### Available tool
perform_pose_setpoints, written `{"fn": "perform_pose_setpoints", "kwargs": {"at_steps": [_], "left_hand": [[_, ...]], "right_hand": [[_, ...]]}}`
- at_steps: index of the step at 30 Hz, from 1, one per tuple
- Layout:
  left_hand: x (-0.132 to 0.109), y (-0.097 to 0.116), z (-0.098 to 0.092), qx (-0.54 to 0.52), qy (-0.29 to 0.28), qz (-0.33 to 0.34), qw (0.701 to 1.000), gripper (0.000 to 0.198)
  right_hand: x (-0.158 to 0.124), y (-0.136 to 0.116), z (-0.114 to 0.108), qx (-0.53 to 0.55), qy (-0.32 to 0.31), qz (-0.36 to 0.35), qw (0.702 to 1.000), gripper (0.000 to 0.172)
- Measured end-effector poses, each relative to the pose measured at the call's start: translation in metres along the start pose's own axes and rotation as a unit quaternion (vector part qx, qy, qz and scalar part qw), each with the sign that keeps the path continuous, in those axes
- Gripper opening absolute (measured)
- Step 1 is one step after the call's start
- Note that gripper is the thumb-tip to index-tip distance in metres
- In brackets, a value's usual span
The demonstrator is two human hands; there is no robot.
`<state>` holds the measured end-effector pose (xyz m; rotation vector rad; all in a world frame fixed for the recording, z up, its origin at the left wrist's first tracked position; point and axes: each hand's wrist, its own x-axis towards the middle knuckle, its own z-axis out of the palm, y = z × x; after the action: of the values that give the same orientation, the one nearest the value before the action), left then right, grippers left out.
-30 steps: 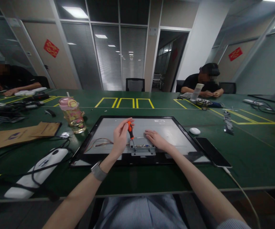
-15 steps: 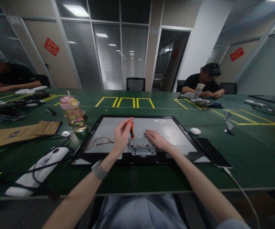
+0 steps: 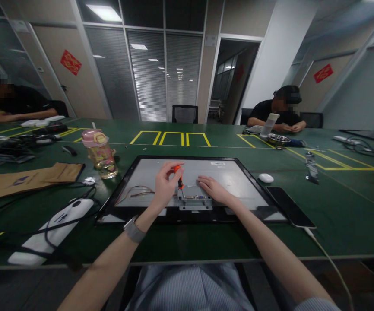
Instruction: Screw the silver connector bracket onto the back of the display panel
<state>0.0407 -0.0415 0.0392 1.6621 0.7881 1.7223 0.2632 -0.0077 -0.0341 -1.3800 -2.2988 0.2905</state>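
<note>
My left hand (image 3: 166, 183) is closed on the orange and black handle of a screwdriver (image 3: 179, 177). The screwdriver stands nearly upright, its shaft pointing down at the left end of a metal bracket (image 3: 195, 206) with connector ports. Whether the tip sits in a screw is too small to tell. Under both hands lies a flat display panel (image 3: 239, 177), its grey back up inside a black frame. My right hand (image 3: 213, 188) rests flat on the panel just right of the bracket, fingers stretched out. Thin wires (image 3: 138, 190) run across the panel at the left.
Left of the panel are a pink-lidded bottle (image 3: 99, 153), a brown paper envelope (image 3: 28, 179) and a white power strip (image 3: 54, 231) with black cables. On the right lie a phone (image 3: 290, 207) on a cable and a white mouse-like object (image 3: 265, 178). Two people sit across the table.
The fingers of my left hand have shifted slightly around the screwdriver handle. My right hand has stayed in place on the panel.
</note>
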Motion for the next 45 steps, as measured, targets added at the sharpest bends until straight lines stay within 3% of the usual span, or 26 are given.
{"fn": "perform_pose_setpoints", "kwargs": {"at_steps": [8,15,21,27,34,40,45], "left_hand": [[-0.0026,0.0033,-0.0009,-0.02,-0.016,-0.026,0.999,0.029],[-0.0026,0.0036,-0.0005,0.035,0.006,0.016,0.999,0.017],[-0.0041,0.0038,-0.0006,-0.012,-0.001,-0.033,0.999,0.029],[-0.0032,0.0003,-0.001,0.032,0.019,0.013,0.999,0.019],[-0.0044,0.0036,-0.0011,-0.005,-0.01,-0.017,1.0,0.026],[-0.0033,0.0021,-0.0001,0.044,0.013,0.042,0.998,0.013],[-0.0045,0.0049,0.0001,0.033,0.005,0.025,0.999,0.018]], "right_hand": [[0.001,0.0013,0.0017,0.0,0.001,-0.011,1.0,0.048],[-0.0004,-0.0021,-0.001,0.007,0.001,0.002,1.0,0.048],[0.0,-0.004,-0.0025,0.0,-0.014,0.008,1.0,0.049],[-0.0009,-0.0045,-0.0025,0.001,-0.001,0.004,1.0,0.048],[0.0001,-0.002,-0.0014,-0.001,-0.009,0.008,1.0,0.048],[0.0006,0.002,0.0014,0.002,-0.003,-0.006,1.0,0.049],[0.0003,0.0011,0.0016,0.004,0.006,0.001,1.0,0.047]]}}
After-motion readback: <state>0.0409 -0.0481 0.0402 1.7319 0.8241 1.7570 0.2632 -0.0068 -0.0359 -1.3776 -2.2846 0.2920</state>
